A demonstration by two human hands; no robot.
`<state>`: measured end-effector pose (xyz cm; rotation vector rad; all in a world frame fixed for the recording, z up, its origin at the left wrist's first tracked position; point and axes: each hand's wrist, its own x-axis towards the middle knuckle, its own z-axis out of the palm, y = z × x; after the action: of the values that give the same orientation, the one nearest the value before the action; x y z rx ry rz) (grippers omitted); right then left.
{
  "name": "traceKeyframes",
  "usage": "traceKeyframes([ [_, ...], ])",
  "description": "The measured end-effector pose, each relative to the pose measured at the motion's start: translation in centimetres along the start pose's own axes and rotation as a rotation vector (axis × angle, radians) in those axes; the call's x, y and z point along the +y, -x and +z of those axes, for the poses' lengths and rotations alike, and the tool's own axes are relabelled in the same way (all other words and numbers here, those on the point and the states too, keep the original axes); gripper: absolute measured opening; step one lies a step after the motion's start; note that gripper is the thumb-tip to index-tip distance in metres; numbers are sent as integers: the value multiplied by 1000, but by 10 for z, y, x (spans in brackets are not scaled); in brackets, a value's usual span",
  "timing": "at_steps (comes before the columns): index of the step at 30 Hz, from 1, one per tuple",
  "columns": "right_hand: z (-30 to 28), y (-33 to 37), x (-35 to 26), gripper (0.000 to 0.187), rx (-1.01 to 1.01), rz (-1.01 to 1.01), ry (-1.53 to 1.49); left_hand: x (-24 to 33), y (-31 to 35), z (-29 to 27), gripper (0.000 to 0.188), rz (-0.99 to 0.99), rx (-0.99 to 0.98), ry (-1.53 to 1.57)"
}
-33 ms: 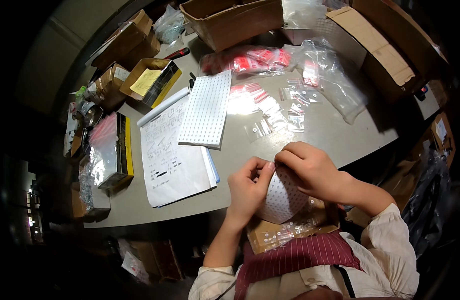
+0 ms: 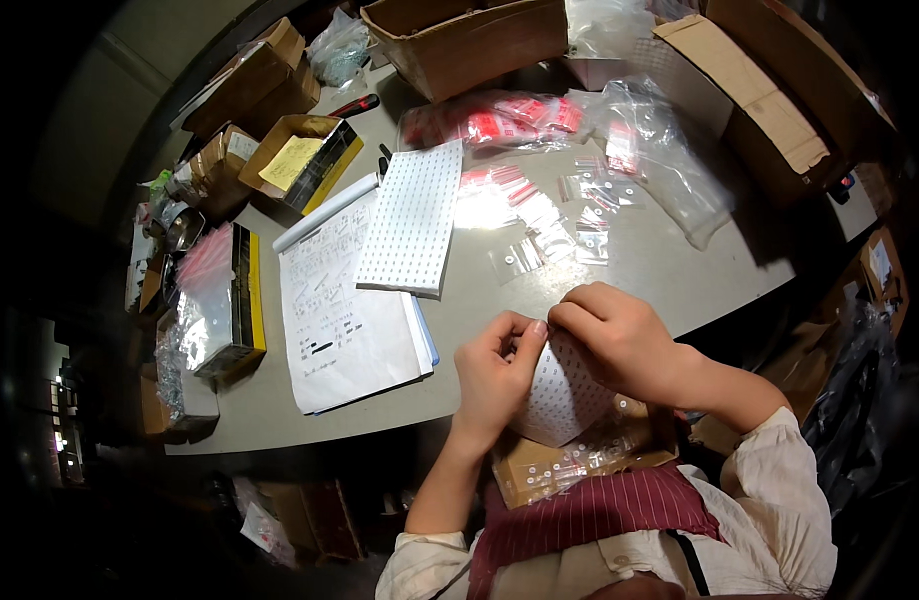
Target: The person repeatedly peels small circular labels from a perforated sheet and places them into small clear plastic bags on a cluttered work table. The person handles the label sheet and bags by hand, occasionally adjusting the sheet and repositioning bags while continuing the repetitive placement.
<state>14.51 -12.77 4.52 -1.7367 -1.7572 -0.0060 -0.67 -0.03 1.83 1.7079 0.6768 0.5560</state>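
Note:
My left hand (image 2: 495,372) and my right hand (image 2: 628,338) meet at the near edge of the table. Between them is a curved white sheet of small printed labels (image 2: 558,402), its upper edge pinched by the left thumb and fingers. The right fingertips are closed together at that same edge; whether a single label is between them is too small to tell. Below the sheet, against my body, sits a shallow cardboard box (image 2: 520,486) with several small clear zip bags (image 2: 578,462), each with a white round spot.
Another label sheet (image 2: 412,220) lies over a handwritten notepad (image 2: 355,355). Small zip bags (image 2: 592,240) are scattered ahead of my hands, with red-edged bag packs (image 2: 505,118) behind. Cardboard boxes (image 2: 470,48) line the far side; a black-and-yellow box (image 2: 248,310) stands left.

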Motion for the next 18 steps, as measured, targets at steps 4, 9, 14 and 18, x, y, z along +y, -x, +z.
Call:
traceKeyframes([
  [4,10,-6,-3,26,52,-82,145,-7,-12,-4,21,21,1,34],
  [9,14,-12,-2,35,13,-160,120,-7,-17,-7,20,27,12,25],
  [14,-13,-45,37,18,-76,125,-287,3,-17,-12,16,61,65,-224],
  [18,-28,-84,103,25,-405,483,-390,-5,-25,-14,7,484,112,-528],
])
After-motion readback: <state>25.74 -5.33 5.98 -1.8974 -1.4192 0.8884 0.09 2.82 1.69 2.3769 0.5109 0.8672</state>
